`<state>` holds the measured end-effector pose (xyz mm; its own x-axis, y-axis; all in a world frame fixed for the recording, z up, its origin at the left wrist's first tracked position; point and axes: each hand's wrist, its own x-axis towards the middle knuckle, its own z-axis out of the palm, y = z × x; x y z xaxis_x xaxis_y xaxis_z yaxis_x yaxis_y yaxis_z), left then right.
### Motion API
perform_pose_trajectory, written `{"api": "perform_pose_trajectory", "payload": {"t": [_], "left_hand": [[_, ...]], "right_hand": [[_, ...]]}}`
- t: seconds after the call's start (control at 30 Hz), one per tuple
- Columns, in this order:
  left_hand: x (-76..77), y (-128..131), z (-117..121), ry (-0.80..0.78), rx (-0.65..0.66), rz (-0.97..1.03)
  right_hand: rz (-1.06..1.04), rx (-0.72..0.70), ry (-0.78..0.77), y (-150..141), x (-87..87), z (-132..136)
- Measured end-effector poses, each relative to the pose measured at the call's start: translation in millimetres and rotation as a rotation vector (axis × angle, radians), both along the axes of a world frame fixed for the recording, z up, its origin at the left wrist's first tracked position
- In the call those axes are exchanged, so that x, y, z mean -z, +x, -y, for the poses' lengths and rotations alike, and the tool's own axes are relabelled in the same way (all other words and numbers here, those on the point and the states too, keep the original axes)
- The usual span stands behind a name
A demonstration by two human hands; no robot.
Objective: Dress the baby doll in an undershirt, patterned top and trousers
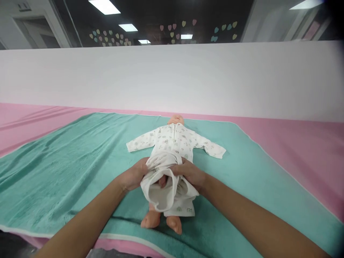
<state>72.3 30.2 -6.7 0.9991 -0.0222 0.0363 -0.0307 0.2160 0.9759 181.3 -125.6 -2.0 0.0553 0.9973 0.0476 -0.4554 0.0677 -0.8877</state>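
Note:
A baby doll [176, 119] lies on its back on a teal towel [67, 168], head away from me, bare feet [161, 220] toward me. It wears a white printed top [173, 138] with the sleeves spread out. White trousers [166, 190] are bunched around its hips and legs. My left hand [133, 175] grips the trousers' waistband on the doll's left side in view. My right hand [190, 173] grips the same waistband on the other side. Both hands are closed on the cloth.
The towel lies on a pink sheet [295, 147] covering the surface. A tall white panel [172, 77] stands behind it. Beyond is a dark wall with pastel heart stickers [110, 37] and ceiling lights.

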Motion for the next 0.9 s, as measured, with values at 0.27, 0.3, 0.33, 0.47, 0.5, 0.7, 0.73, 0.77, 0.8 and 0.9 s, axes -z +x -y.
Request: {"api": "perform_pose_trajectory", "payload": {"t": [0.27,0.3,0.33,0.47,0.5,0.7,0.73,0.77,0.8,0.9], "left_hand": [[-3.3,-5.2,-2.7,0.006,-0.027,-0.017],[-1.3,-5.0,-4.1,-0.083,-0.035,0.012],[0.5,-4.7,-5.7,-0.155,-0.047,0.036],[5.0,-3.5,-9.7,-0.258,-0.054,0.050],[5.5,-3.4,-9.7,-0.256,-0.050,0.045],[-2.2,-8.3,-2.3,-0.048,-0.077,-0.017],[-7.3,-10.9,0.4,0.005,-0.085,-0.009],[-13.8,-14.0,3.9,0.055,-0.099,0.006],[-21.5,-17.6,8.0,0.110,-0.115,0.016],[-46.5,-28.4,24.7,0.362,-0.159,-0.012]], "right_hand": [[0.244,0.123,-0.103,-8.3,-12.9,-3.1],[0.321,0.069,-0.104,-9.5,-16.5,-2.1],[0.398,0.012,-0.104,-10.7,-19.7,-1.0],[0.585,0.001,-0.123,-15.3,-22.0,1.6],[0.576,0.054,-0.133,-16.0,-19.8,1.3],[0.261,0.230,-0.134,-11.3,-1.8,-4.8],[0.241,0.242,-0.134,-10.5,-1.1,-5.2],[0.243,0.257,-0.139,-10.3,-1.3,-5.3],[0.261,0.274,-0.150,-10.8,-2.1,-5.0],[0.372,0.324,-0.176,-14.8,-6.1,-2.6]]}}
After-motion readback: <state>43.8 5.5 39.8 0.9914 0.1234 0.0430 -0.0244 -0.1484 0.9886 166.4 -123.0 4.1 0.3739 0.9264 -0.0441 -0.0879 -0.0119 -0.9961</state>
